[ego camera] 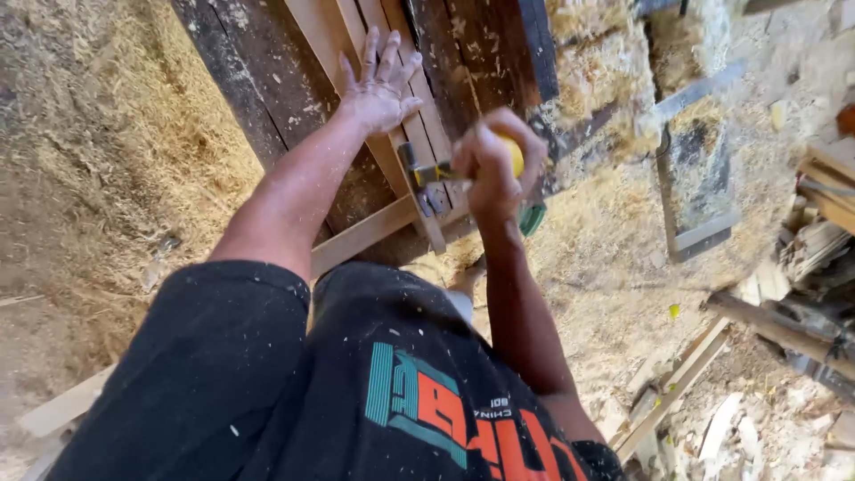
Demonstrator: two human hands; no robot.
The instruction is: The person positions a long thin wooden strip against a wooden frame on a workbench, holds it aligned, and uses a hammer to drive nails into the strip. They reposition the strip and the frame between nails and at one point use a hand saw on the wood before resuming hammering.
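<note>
Covering most of the ground on every side is a thick layer of pale sawdust (98,134) and wood shavings, heaped against a dark, weathered timber panel (267,89) that slopes away from the viewer at the top of the view. Across that dark panel lie lighter wooden battens (334,40), one long strip running up and away and a shorter cross strip (365,233) meeting it near the bottom edge. The person's black T-shirt (267,383), flecked with wood dust and printed in orange and teal, fills the lower part of the frame. To the right, a grey metal frame (699,178) lies half sunk in the sawdust, and beyond it a jumble of scrap timber offcuts (802,249) is stacked near the edge, with more splintered strips (677,383) lower down. The left hand (378,85) rests flat on the long batten, fingers spread wide and palm pressing down, gripping nothing. The right hand (494,165) is closed in a fist around the yellow handle of a hammer (436,174), held just above the spot where the two battens cross; its metal head points toward the left hand, close to the wood, though whether it touches the batten cannot be told. A small green object (533,218) peeks out just beneath the right wrist, partly hidden by it.
</note>
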